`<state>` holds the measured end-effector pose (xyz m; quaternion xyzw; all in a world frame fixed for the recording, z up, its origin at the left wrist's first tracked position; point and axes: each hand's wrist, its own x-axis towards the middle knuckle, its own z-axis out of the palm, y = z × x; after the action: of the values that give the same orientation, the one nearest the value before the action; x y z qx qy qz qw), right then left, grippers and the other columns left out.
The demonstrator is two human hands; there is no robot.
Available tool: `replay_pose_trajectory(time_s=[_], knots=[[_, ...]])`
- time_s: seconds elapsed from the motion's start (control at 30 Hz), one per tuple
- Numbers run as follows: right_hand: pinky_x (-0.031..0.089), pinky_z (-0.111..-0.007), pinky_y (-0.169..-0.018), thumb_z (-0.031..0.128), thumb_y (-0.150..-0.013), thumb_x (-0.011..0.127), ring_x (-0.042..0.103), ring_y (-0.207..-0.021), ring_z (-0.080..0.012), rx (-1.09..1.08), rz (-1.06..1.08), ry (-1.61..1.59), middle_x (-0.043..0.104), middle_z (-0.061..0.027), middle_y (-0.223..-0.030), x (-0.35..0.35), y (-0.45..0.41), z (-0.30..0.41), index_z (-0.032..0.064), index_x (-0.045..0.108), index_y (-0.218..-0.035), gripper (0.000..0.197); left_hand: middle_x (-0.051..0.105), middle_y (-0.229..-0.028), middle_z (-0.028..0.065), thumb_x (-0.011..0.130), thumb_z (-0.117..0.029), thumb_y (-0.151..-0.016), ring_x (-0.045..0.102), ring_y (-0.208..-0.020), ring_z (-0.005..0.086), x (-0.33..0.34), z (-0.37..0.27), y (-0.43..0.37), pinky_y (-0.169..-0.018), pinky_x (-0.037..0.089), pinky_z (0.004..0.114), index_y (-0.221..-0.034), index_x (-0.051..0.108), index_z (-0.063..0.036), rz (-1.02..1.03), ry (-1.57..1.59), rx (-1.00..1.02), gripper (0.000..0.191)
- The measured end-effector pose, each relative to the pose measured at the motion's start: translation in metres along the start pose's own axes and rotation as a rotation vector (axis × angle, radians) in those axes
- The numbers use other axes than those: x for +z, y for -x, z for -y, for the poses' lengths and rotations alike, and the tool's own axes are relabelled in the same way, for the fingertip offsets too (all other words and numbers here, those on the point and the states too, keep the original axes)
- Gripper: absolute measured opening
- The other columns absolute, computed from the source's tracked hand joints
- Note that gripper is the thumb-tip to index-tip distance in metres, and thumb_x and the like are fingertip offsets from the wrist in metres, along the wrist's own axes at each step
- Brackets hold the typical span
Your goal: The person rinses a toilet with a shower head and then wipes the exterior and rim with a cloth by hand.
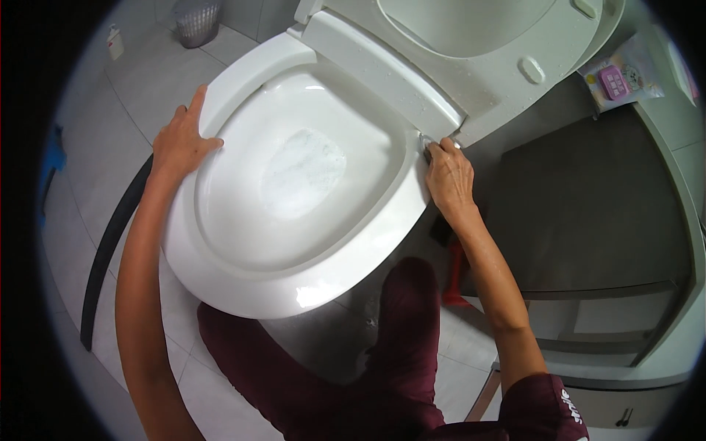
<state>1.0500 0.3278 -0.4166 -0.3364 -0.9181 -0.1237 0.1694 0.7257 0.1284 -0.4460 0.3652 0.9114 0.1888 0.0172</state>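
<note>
A white ceramic toilet bowl (pixel 353 259) stands before me with its seat (pixel 496 71) and lid raised at the back. Foamy water (pixel 303 171) lies in the bottom of the bowl. My left hand (pixel 185 138) rests on the left rim, thumb and index finger spread, holding nothing. With its fingers closed on a small greyish cloth or pad, mostly hidden, my right hand (pixel 451 171) presses at the right rear rim, close to the seat hinge. Water drops dot the raised seat and the hinge cover (pixel 380 66).
A dark-fronted cabinet (pixel 590 209) stands at the right, with a plastic packet (pixel 623 77) behind it. A red object (pixel 455 275) is beneath my right forearm. A black hose (pixel 113 242) curves along the left floor. A basket (pixel 197 22) and a white bottle (pixel 115 43) are at the back left.
</note>
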Motion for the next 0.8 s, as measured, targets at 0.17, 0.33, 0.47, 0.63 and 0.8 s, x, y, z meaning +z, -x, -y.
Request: replay_pose_trajectory(time_s=[0.17, 0.33, 0.47, 0.63, 0.8], knots=[[0.046, -0.038, -0.06, -0.002, -0.067, 0.05, 0.055, -0.072, -0.0291, -0.055, -0.076, 0.004, 0.051, -0.012, -0.077, 0.006, -0.012, 0.014, 0.0024, 0.058, -0.08, 0.016, 0.057, -0.1, 0.0118, 0.073, -0.022, -0.058, 0.06, -0.083, 0.0223, -0.004, -0.004, 0.003, -0.072, 0.05, 0.034, -0.133, 0.025, -0.0261, 0.006, -0.087, -0.031, 0.089], [0.048, -0.032, -0.058, 0.003, -0.064, 0.058, 0.057, -0.071, -0.025, -0.296, 0.167, 0.339, 0.055, -0.0108, -0.077, 0.025, -0.046, 0.028, 0.0031, 0.062, -0.071, 0.008, 0.056, -0.102, 0.0118, 0.073, -0.021, -0.058, 0.06, -0.083, 0.023, -0.001, 0.0, 0.001, -0.072, 0.05, 0.035, -0.133, 0.025, -0.0263, -0.012, -0.073, -0.026, 0.089], [0.048, -0.031, -0.05, 0.007, -0.057, 0.065, 0.059, -0.07, -0.021, -0.54, 0.329, 0.728, 0.061, -0.0084, -0.075, 0.052, -0.07, 0.038, 0.0092, 0.064, -0.066, 0.009, 0.056, -0.104, 0.0117, 0.072, -0.021, -0.058, 0.06, -0.085, 0.0231, 0.002, 0.005, -0.004, -0.072, 0.05, 0.034, -0.133, 0.024, -0.0266, -0.001, -0.01, 0.005, 0.09], [0.048, -0.03, -0.047, 0.007, -0.057, 0.067, 0.061, -0.073, -0.0203, -0.369, 0.486, 0.699, 0.062, -0.0038, -0.073, 0.039, -0.069, 0.053, 0.0115, 0.066, -0.072, 0.017, 0.056, -0.103, 0.011, 0.072, -0.022, -0.056, 0.059, -0.085, 0.0223, 0.001, 0.0, -0.004, -0.073, 0.05, 0.034, -0.133, 0.025, -0.0271, -0.019, -0.039, -0.003, 0.091], [0.045, -0.032, -0.036, 0.011, -0.054, 0.069, 0.061, -0.062, -0.0173, -0.408, 0.523, 0.706, 0.062, 0.0007, -0.07, 0.041, -0.06, 0.061, 0.0136, 0.066, -0.069, 0.016, 0.056, -0.103, 0.0103, 0.072, -0.023, -0.055, 0.059, -0.084, 0.0224, 0.002, 0.007, -0.002, -0.073, 0.05, 0.034, -0.133, 0.025, -0.0271, -0.018, -0.02, -0.009, 0.091]])
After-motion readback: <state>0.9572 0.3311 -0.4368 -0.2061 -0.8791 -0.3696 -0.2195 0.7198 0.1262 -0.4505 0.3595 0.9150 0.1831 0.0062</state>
